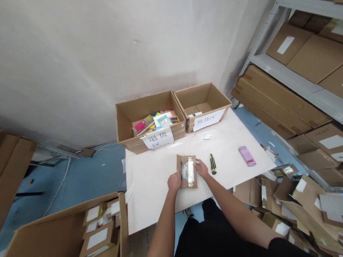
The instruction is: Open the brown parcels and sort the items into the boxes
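A small cardboard box (194,182) with shiny tape stands opened on the white table (156,198) in front of me. Pale, crumpled contents show inside it, too small to name. My left hand (174,182) is closed on the box's left side. At the upper right edge, my right hand (201,168) has its fingers closed on the flap. A black and yellow utility knife (213,164) lies just right of my right hand, touched by neither hand.
Two labelled cartons stand at the table's back: the left carton (137,147) holds books, the right carton (228,104) a few small items. A pink blurred item (247,156) lies right. A large carton (48,235) of parcels stands left; flattened cardboard (310,200) and shelving (274,67) are right.
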Tool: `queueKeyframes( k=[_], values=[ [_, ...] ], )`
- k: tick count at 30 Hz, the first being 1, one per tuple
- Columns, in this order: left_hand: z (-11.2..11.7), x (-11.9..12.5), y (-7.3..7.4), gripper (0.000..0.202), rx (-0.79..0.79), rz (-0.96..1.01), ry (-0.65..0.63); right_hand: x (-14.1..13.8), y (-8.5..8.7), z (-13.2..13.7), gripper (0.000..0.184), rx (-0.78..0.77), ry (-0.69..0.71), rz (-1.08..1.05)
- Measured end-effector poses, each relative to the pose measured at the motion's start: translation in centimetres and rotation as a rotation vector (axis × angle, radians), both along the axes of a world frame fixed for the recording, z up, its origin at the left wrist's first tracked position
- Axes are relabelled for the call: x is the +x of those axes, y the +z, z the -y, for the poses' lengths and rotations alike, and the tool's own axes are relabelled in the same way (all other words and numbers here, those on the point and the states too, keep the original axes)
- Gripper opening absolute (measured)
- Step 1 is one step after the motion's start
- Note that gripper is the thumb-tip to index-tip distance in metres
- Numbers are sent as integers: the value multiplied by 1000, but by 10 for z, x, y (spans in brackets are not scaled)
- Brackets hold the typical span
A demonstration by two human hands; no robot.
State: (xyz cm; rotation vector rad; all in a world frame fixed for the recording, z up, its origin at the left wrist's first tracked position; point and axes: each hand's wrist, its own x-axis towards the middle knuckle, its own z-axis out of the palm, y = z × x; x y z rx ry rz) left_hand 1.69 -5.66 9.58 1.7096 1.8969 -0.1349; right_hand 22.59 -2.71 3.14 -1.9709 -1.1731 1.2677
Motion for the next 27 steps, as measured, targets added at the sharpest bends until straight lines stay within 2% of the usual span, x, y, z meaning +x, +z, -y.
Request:
queueKeyframes(
  k=[2,6,7,10,17,22,24,27],
  values=[
    [1,0,1,75,-5,42,23,-11,5,4,65,-8,41,125],
    [3,9,1,61,-25,49,58,-42,12,17,108,-53,139,293],
    [3,10,1,57,-30,46,66,-47,14,18,113,-63,144,301],
    [2,8,-1,55,-24,43,86,-48,18,18,105,-80,91,209],
    [8,7,-9,51,1,73,114,-6,26,20,79,-40,5,-172],
    [5,-4,-15,49,-1,133,128,6,23,33,63,-76,-48,-444],
    [6,-15,-17,46,6,174,123,8,20,39,60,-41,-82,-394],
    [10,-26,-19,51,73,179,208,11,15,48,65,55,-146,-53]
  ],
)
